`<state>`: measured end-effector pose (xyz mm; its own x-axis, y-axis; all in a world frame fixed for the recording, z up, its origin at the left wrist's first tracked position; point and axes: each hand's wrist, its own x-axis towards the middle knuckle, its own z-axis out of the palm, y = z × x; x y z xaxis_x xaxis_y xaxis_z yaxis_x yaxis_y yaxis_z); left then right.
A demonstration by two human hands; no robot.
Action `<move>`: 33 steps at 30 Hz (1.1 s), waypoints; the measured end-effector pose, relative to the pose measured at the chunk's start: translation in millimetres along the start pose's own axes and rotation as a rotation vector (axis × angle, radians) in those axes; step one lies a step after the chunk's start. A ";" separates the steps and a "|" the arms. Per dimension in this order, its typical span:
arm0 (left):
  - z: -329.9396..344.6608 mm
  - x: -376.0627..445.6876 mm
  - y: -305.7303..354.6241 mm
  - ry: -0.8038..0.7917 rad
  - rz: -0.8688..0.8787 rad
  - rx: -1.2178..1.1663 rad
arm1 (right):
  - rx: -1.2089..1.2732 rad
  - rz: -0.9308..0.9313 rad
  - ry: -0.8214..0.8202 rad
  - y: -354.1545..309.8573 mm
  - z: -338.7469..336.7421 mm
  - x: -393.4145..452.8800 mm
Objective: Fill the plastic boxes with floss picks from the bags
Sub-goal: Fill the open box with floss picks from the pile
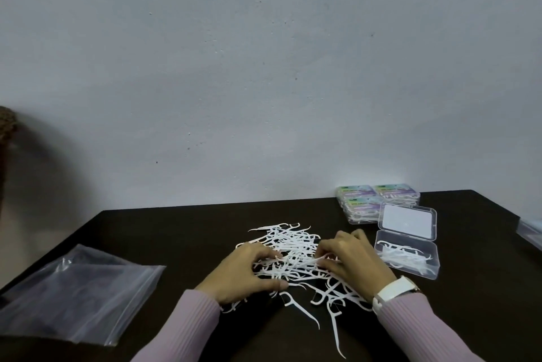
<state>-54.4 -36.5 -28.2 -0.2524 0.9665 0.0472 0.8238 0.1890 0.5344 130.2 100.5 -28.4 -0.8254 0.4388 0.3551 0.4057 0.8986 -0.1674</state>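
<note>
Head view. A loose pile of floss picks [293, 256] lay on the dark table [181, 232]. The left hand [249, 270] and right hand [352, 262] rested on the pile, fingers curled into the picks; whether either actually pinched any could not be told. An open plastic box [407, 256], partly filled with picks, stood just right of the right hand, closed labelled boxes [375, 200] behind it. Empty clear bags [79, 294] lay at far left.
</note>
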 end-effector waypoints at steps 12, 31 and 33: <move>11.3 0.8 12.3 0.244 0.068 0.163 | 0.256 0.009 0.047 5.0 -1.9 -0.2; 7.2 -1.5 25.6 0.431 -0.027 -0.427 | 0.602 0.286 0.202 12.0 -21.5 -9.8; 6.2 -1.3 26.4 0.446 -0.023 -0.460 | 0.608 0.303 0.225 13.3 -23.5 -10.5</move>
<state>-29.2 -31.7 -19.4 -0.5364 0.7789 0.3249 0.5382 0.0192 0.8426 153.5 107.7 -12.7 -0.5837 0.7169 0.3814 0.2598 0.6098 -0.7488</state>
